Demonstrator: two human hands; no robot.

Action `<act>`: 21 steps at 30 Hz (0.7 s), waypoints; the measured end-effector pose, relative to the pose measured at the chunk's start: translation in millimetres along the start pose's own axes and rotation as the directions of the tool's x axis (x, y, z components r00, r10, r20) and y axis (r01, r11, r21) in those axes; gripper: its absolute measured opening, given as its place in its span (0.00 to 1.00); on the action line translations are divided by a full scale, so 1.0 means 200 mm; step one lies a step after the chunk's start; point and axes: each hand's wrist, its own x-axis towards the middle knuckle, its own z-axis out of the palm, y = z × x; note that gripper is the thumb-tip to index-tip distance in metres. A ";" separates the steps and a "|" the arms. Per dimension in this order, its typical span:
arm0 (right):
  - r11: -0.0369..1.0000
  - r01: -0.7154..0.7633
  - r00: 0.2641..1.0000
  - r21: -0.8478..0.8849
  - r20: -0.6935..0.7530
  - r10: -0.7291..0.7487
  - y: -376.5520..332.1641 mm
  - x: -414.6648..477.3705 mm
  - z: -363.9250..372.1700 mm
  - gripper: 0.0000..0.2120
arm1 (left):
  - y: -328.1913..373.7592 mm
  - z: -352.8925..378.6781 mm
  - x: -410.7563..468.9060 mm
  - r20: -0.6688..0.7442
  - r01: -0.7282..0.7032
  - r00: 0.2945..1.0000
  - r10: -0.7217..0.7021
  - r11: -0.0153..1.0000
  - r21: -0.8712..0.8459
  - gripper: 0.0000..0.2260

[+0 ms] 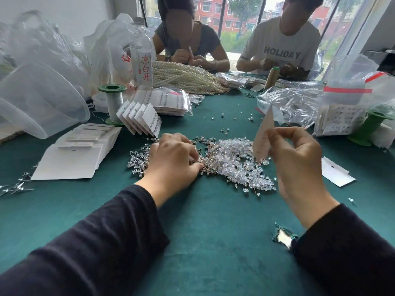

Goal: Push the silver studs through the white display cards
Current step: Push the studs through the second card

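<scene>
View from the head camera, looking down over a green-covered worktop. The left hand rests palm down on the heap of silver studs at the centre of the worktop, fingers curled into the heap and thumb tip drawn toward the forefinger; whether a stud lies between them cannot be told. The right hand is raised above the worktop and pinches a white display card between thumb and fingertips, the card standing nearly upright and seen almost edge-on, its lower end just above a mound of clear plastic backs that adjoins the studs on the right.

To the left lies a stack of blank cards, flat and overlapping. Behind it a row of filled cards leans in a fan, near a green-ended spool and a clear plastic tub lying on its side. A water bottle stands farther back beside a bundle of pearl strands. A single card lies flat at the right, well apart from the heap. Near the right sleeve the cloth shows a torn hole. Two further persons sit across the worktop, hands at their own work.
</scene>
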 end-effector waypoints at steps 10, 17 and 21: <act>0.594 -0.692 0.717 0.410 0.487 0.499 -0.03 -0.05 0.04 0.20 | 0.03 0.00 -0.01 -0.106 0.022 0.994 -0.035 0.992 -0.122 0.01; 0.476 -0.795 0.595 0.375 0.636 0.492 -0.04 -0.08 0.03 0.14 | 0.04 0.00 0.00 -0.282 -0.044 0.959 0.000 0.988 -0.150 0.06; 0.389 -0.823 0.561 0.414 0.696 0.447 -0.04 -0.07 0.02 0.22 | 0.06 -0.02 -0.01 -0.291 -0.085 0.956 0.021 0.974 -0.210 0.03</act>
